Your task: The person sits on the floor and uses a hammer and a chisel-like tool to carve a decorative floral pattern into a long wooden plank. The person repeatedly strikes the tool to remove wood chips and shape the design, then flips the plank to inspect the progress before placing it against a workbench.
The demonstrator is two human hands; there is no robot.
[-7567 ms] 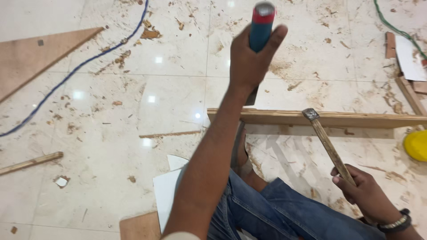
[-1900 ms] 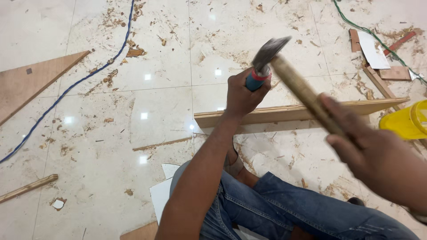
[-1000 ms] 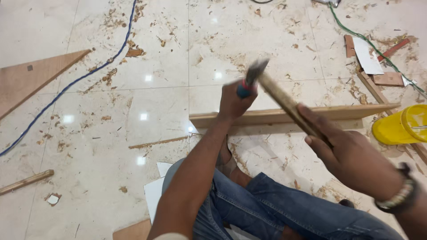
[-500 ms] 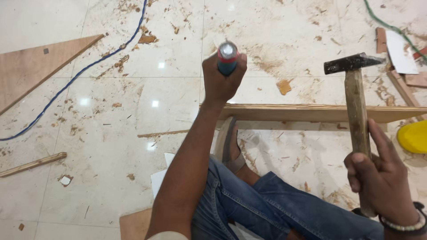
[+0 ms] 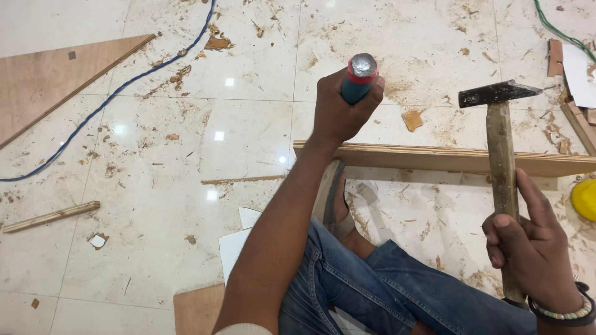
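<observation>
Two hands are working over a dusty tiled floor (image 5: 155, 186) in the head view, and both are busy. The left hand (image 5: 340, 108) is wrapping all its fingers tight around a chisel (image 5: 359, 79), a teal handle with a red band and a metal cap showing on top, and it is holding the tool upright just above the near end of a long wooden strip (image 5: 447, 159) that is lying across the floor; the blade itself is hiding behind the fist, so where it is meeting the wood cannot be told. The right hand (image 5: 534, 254) is gripping the lower end of a hammer (image 5: 500, 155), three fingers curling round the wooden handle while the index finger is sticking out straight along it, and the dark metal head is sitting raised above the strip, well to the right of the chisel. A sandalled foot (image 5: 332, 201) is pressing in just beside the strip, with jeans (image 5: 372, 291) filling the bottom of the frame. A blue cable (image 5: 124, 93) is snaking across the upper left beside a triangular plywood offcut (image 5: 56, 77). A thin wooden stick (image 5: 49, 217) is lying at the left, wood chips are scattering everywhere, and a yellow object (image 5: 585, 200) is peeking in at the right edge.
</observation>
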